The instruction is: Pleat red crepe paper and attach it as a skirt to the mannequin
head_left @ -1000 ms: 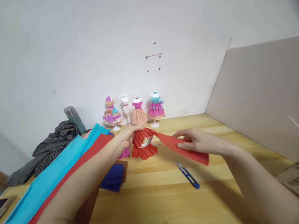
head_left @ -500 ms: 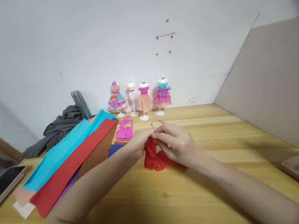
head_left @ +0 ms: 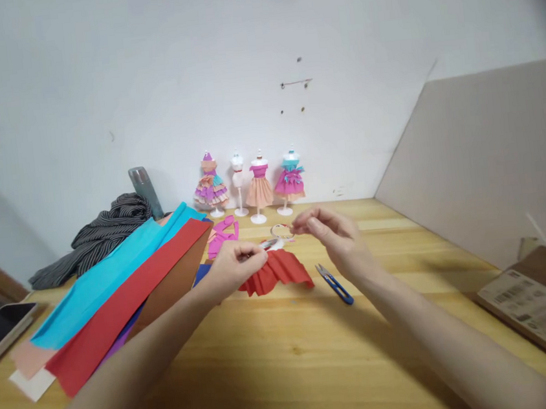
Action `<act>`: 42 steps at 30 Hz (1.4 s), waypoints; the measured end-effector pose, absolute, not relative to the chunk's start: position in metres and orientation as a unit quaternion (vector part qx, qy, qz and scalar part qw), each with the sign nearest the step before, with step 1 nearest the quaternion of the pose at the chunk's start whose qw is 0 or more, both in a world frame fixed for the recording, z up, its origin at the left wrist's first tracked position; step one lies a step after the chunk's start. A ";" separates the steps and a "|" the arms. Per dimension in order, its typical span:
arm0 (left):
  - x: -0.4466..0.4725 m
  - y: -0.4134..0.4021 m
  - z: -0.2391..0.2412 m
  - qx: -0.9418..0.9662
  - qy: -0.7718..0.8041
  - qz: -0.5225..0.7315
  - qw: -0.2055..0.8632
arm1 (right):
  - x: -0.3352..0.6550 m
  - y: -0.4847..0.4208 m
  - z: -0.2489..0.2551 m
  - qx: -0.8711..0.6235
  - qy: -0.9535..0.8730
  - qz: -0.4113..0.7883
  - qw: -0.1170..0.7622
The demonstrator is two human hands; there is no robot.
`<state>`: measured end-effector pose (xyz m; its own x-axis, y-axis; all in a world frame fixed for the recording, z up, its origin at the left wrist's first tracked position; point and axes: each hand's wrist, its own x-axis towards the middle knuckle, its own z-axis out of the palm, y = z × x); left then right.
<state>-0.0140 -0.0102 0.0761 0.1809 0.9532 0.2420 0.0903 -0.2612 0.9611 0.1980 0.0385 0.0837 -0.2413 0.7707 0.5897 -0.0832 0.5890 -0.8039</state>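
Pleated red fabric [head_left: 275, 274] between both hands' fingers [head_left: 246, 253].

Phone [head_left: 0, 327] cut off by left edge. Box [head_left: 540, 306] cut by right edge, label unreadable. Left hand [head_left: 233, 267] hides part of red skirt [head_left: 275, 274]. Ring [head_left: 281, 231] detail too small.

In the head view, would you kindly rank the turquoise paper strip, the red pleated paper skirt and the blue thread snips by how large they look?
1. turquoise paper strip, the largest by far.
2. red pleated paper skirt, below the left hand and right hand.
3. blue thread snips, the smallest, lying beside the skirt at a similar distance.
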 end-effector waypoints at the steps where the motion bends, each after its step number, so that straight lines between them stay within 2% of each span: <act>1: -0.018 -0.015 0.077 0.683 0.417 0.480 0.359 | 0.195 0.042 0.078 -0.247 -0.691 0.409 0.542; 3: -0.024 -0.023 0.077 0.776 0.399 0.455 0.179 | 0.186 0.046 0.067 -0.236 -0.693 0.463 0.499; 5: -0.028 -0.029 0.077 0.824 0.363 0.432 0.051 | 0.175 0.043 0.059 -0.216 -0.707 0.492 0.460; 9: -0.034 -0.035 0.074 0.845 0.322 0.427 -0.021 | 0.161 0.031 0.050 -0.163 -0.701 0.596 0.356; 13: -0.039 -0.036 0.068 0.837 0.343 0.426 0.009 | 0.162 0.023 0.045 -0.192 -0.681 0.645 0.289; 18: -0.037 -0.038 0.057 0.803 0.395 0.443 0.055 | 0.166 0.008 0.045 -0.292 -0.654 0.620 0.319; 24: -0.034 -0.051 0.046 0.782 0.409 0.466 0.074 | 0.165 -0.021 0.049 -0.340 -0.738 0.434 0.389; 27: -0.030 -0.054 0.039 0.789 0.391 0.471 0.060 | 0.166 -0.033 0.050 -0.291 -0.805 0.311 0.414; 30: -0.025 -0.055 0.032 0.803 0.360 0.472 0.051 | 0.168 -0.038 0.050 -0.196 -0.856 0.244 0.411; 33: -0.023 -0.055 0.025 0.799 0.343 0.490 0.071 | 0.171 -0.037 0.049 -0.159 -0.867 0.254 0.399; 39: -0.021 -0.052 0.029 0.764 0.402 0.462 0.203 | 0.171 -0.029 0.054 -0.228 -0.825 0.344 0.387; 42: -0.016 -0.041 0.046 0.775 0.400 0.440 0.216 | 0.173 -0.024 0.061 -0.263 -0.813 0.358 0.377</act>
<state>-0.0163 -0.0412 0.0463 0.2933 0.8091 0.5093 0.4290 -0.5875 0.6862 0.1733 -0.0243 0.0612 -0.5777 0.6970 0.4248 0.1566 0.6054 -0.7804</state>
